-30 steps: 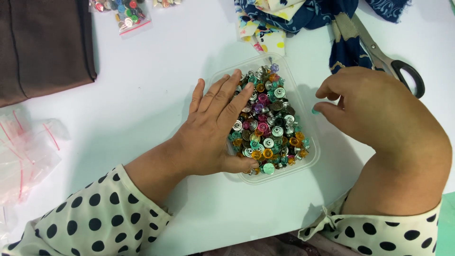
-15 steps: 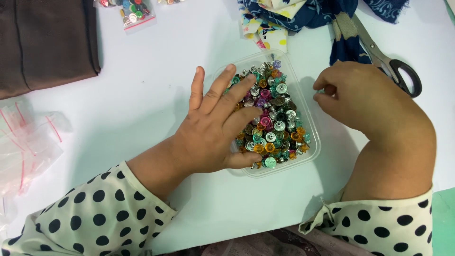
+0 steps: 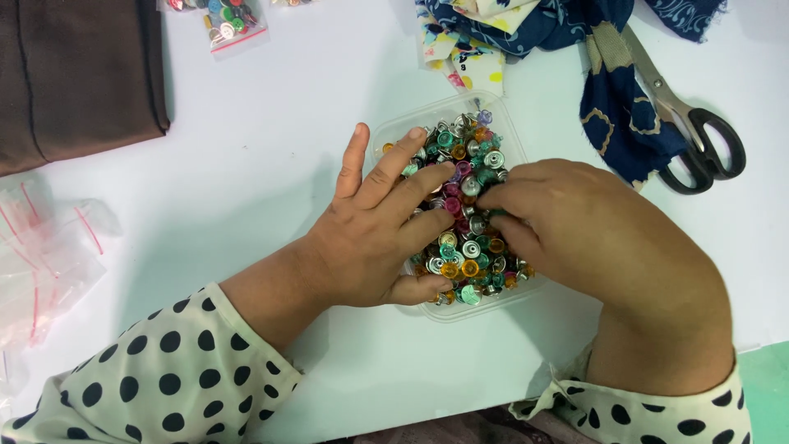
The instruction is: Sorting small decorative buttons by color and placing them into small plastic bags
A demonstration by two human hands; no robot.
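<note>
The left hand [image 3: 374, 238] is lying flat and released over the left half of a clear plastic tray [image 3: 485, 306], its fingers spread across the heap of small coloured snap buttons [image 3: 470, 247] filling it; the thumb is resting along the tray's near edge; nothing is being grasped. The right hand [image 3: 592, 234] is reaching in from the right, its fingertips curled down into the buttons beside the left fingers; whether they are pinching a button I cannot tell, since the back of the hand is hiding them. The tray is sitting near the middle of the white table [image 3: 246, 164]. Scissors [image 3: 690, 136] with black handles are lying toward the far right corner, partly on a pile of blue patterned cloth [image 3: 612, 107]; a folded brown cloth [image 3: 78, 74] is lying at the far left corner; a small bag of buttons [image 3: 226, 16] is lying at the far edge; empty clear bags [image 3: 41, 255] are lying along the left edge. Both sleeves are cream with black dots.
</note>
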